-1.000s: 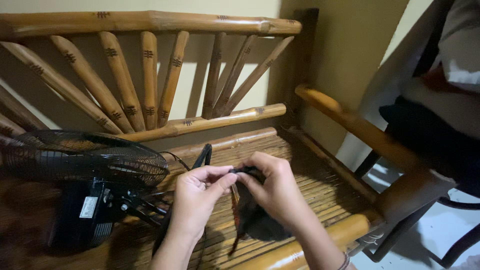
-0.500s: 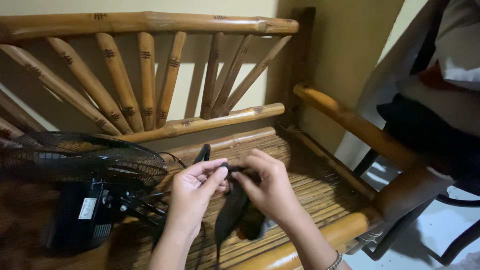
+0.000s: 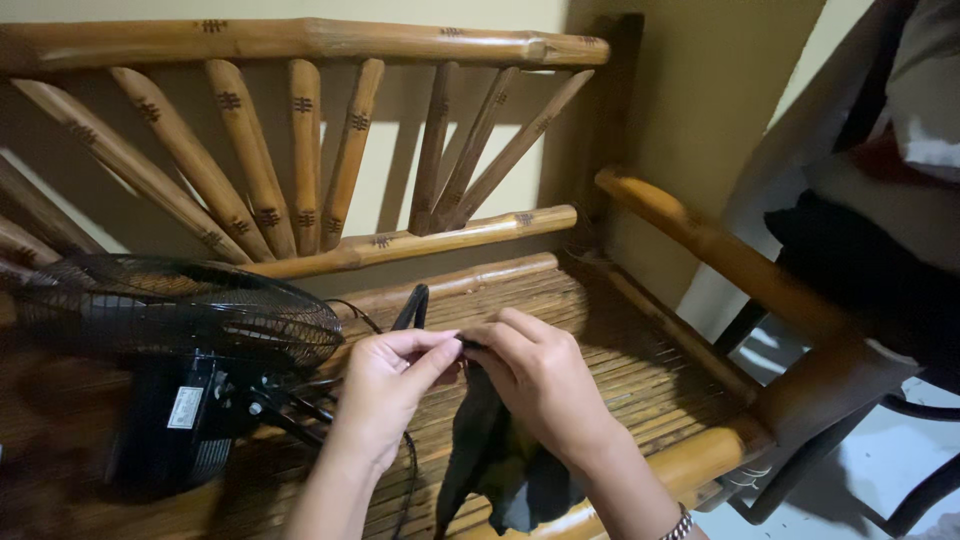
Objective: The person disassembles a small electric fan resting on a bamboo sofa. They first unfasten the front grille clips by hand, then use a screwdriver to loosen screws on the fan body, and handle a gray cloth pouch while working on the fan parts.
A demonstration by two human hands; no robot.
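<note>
Fingers point(image 3: 447, 345) of the left hand point(image 3: 390, 385) pinched on the top edge of a dark cloth point(image 3: 495, 455), meeting the right hand point(image 3: 540, 380), likewise clenched on it, at lower centre of the frame. Cloth hanging down between both wrists over a slatted bamboo bench point(image 3: 640, 370). Black fan point(image 3: 175, 340) lying at lower left, its cord point(image 3: 405, 470) trailing beside the left wrist. Open seat to the right, up to the armrest point(image 3: 720, 250); fanned backrest point(image 3: 300, 150) above.
</note>
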